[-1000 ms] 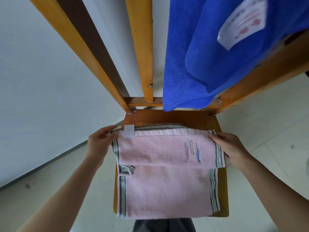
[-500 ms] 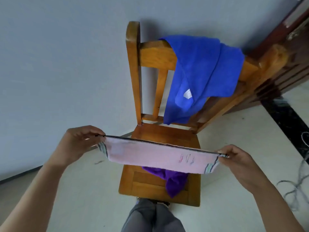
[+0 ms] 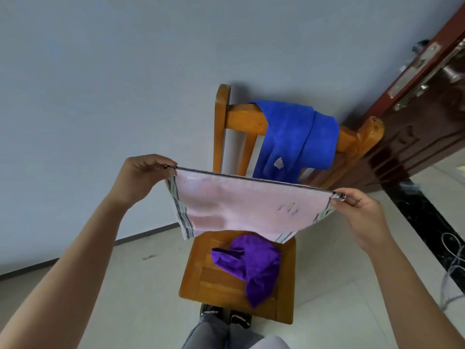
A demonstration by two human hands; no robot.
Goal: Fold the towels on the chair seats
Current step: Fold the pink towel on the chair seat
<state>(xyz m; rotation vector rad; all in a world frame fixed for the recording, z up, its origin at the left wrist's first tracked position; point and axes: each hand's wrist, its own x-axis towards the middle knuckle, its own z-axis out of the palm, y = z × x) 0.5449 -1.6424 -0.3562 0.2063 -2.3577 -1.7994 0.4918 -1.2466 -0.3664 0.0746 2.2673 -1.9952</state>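
Observation:
A pink towel (image 3: 241, 205) with striped ends hangs in the air above the wooden chair seat (image 3: 216, 280), stretched taut along its top edge. My left hand (image 3: 143, 176) pinches its left top corner and my right hand (image 3: 357, 207) pinches its right top corner. Below it, a crumpled purple towel (image 3: 251, 263) lies on the seat, partly hanging over the front edge. A blue towel (image 3: 299, 137) is draped over the chair's backrest.
The chair stands against a pale wall. A dark red door (image 3: 422, 102) with a metal handle is at the right, with a black floor strip and some cables (image 3: 453, 250) below it. My feet show under the seat's front edge.
The pink towel was lying folded on the seat; both hands have lifted it into the air, uncovering the purple towel beneath. The view has pulled back and up from the chair.

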